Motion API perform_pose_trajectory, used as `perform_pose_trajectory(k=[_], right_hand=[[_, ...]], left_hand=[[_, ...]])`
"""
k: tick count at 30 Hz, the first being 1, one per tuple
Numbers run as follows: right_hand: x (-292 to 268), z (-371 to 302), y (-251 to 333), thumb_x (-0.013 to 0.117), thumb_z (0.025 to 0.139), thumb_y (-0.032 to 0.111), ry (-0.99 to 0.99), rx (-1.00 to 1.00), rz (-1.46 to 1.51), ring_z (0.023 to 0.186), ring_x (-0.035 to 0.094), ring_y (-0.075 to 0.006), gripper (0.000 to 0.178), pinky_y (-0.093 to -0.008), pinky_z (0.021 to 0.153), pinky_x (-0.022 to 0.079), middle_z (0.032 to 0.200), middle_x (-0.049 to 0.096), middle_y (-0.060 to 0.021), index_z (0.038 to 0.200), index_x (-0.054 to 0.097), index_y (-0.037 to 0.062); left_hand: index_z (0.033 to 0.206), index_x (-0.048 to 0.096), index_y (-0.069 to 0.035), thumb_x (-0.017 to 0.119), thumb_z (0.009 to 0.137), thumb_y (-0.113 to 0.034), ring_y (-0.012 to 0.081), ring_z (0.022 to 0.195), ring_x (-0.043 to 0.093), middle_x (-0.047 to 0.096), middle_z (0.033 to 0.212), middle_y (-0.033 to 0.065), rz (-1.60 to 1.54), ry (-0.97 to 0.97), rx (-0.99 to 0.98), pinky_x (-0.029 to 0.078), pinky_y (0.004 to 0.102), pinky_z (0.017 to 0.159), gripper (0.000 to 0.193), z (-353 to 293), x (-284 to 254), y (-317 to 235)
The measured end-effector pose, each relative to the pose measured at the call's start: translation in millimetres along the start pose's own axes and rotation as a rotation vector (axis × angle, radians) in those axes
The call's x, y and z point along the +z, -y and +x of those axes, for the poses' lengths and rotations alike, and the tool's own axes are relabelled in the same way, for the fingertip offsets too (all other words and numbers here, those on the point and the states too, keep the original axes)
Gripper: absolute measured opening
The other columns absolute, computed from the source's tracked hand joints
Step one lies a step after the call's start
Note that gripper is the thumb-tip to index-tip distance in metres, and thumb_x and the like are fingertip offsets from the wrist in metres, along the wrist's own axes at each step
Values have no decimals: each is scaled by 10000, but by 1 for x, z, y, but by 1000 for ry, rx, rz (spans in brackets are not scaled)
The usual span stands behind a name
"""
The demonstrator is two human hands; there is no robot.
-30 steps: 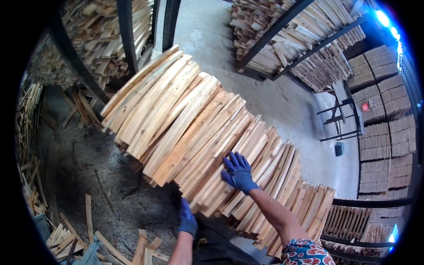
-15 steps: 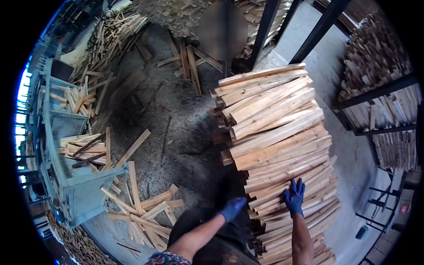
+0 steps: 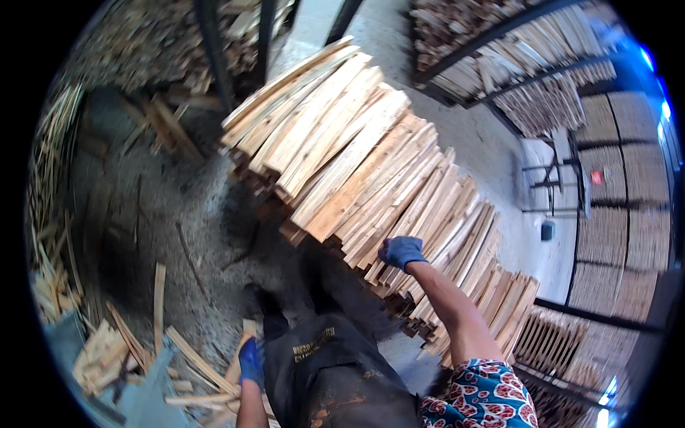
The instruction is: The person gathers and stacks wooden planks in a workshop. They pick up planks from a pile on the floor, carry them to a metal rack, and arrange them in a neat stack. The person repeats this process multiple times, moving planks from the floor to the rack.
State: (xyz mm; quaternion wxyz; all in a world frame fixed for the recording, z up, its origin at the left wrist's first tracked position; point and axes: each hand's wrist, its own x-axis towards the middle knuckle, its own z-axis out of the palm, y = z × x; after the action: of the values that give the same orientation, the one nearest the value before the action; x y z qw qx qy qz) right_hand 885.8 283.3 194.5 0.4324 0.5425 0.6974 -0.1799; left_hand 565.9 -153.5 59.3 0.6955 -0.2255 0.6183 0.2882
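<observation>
A long stack of pale wooden slats (image 3: 357, 164) runs from the far middle to the near right. My right hand (image 3: 402, 252), in a blue glove, lies on the stack near its left edge, its fingers curled over the end of a wooden slat. My left hand (image 3: 250, 362), also blue-gloved, hangs low by my left leg, next to loose wood pieces (image 3: 203, 360) on the floor. Its fingers do not show clearly, and nothing can be seen held in it. A dark apron (image 3: 321, 364) covers my front.
A blue-grey metal bin (image 3: 146, 389) with wood offcuts stands at the lower left. Dark metal posts (image 3: 265, 43) rise beyond the stack. Racks of slats (image 3: 535, 53) stand at the far right, with tall strapped bundles (image 3: 621, 171) along the right side. Boards (image 3: 175, 128) lie on the dusty floor.
My view has swung to the right. My left hand has dropped from beside the stack to low at the left. My right hand has gone from spread flat on the slats to curled near their left ends.
</observation>
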Motion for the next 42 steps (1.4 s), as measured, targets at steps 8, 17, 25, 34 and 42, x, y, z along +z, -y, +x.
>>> perform_pose_trajectory(k=[8, 17, 25, 34, 42], right_hand=[[46, -30, -15, 490, 824, 429, -277, 192, 465, 874, 638, -316, 340, -468, 737, 478, 940, 671, -110, 994, 633, 172], [82, -92, -35, 611, 832, 72, -803, 118, 2173, 753, 556, -83, 360, -226, 690, 469, 910, 607, 0, 1187, 561, 48], [114, -123, -88, 586, 870, 307, -105, -203, 2913, 749, 647, -243, 435, -365, 633, 560, 936, 644, -140, 1173, 530, 1], [201, -282, -56, 608, 882, 346, -455, -312, 2150, 882, 542, -76, 445, -271, 781, 469, 983, 616, -26, 1178, 562, 17], [311, -387, -37, 585, 880, 399, 50, -343, 2863, 850, 596, -122, 592, -274, 744, 508, 1065, 615, -64, 1353, 388, 101]], left_hand=[[1376, 358, -155, 463, 870, -462, 286, 1231, 414, 462, 1333, 103, 147, -72, 140, 253, 464, 1030, 602, -49, 7, -71], [1281, 464, -119, 493, 893, -413, 242, 1114, 512, 543, 1237, 101, 290, 87, 277, 360, 354, 970, 488, -83, 128, -139], [1345, 413, -113, 469, 920, -423, 250, 1157, 494, 503, 1303, 120, 473, 533, 375, 357, 382, 983, 529, -148, 307, -97], [1230, 491, -53, 503, 912, -315, 309, 1147, 498, 538, 1225, 141, 424, 900, 17, 380, 449, 997, 412, -183, 442, 37], [1272, 451, -66, 574, 880, -278, 337, 1146, 505, 551, 1199, 150, 640, 991, 134, 394, 477, 984, 462, -214, 411, 169]])
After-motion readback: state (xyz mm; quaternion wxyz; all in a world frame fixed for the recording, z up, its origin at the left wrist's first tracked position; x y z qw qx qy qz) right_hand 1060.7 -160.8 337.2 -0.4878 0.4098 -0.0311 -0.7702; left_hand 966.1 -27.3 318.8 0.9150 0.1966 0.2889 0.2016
